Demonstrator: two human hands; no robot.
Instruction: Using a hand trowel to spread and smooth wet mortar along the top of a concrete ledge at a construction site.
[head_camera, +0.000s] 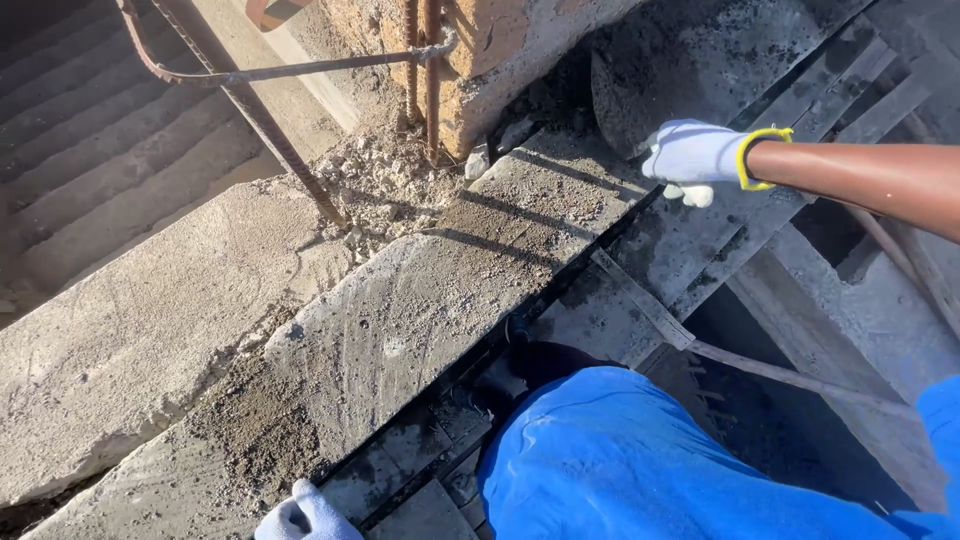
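My right hand, in a white glove with a yellow cuff, is closed around the handle of a grey trowel. The trowel's blade lies against the rough wall beside the brick column. My left hand, also in a white glove, shows only partly at the bottom edge and rests on the near end of the concrete slab. A patch of damp mortar lies on the slab just above the left hand. My knee in blue trousers and a black boot are beside the slab.
Rusty rebar rises from rubble at the column's foot, with a tie bar running across. Concrete stairs drop away at the left. Wooden formwork boards and a dark gap lie to the right.
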